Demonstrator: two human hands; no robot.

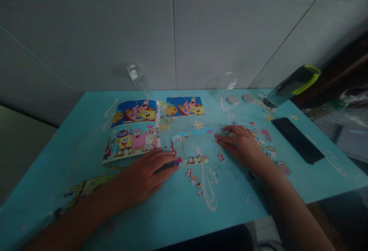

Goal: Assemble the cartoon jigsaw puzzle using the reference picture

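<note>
A partly joined jigsaw puzzle border lies on the blue patterned table. My left hand rests at its lower left corner, fingers stretched out and fingertips touching the edge pieces. Just beyond the border's upper right end, my right hand has its fingers bent together over a small puzzle piece, which they mostly cover. A loose puzzle piece sits below those fingertips. More loose pieces form a small group under the border, and others are scattered to the right, partly behind my right hand.
An open picture booklet and a picture card lie behind the border. At the back stand clear jars, two round lids and a dark bottle. A black phone lies at the right.
</note>
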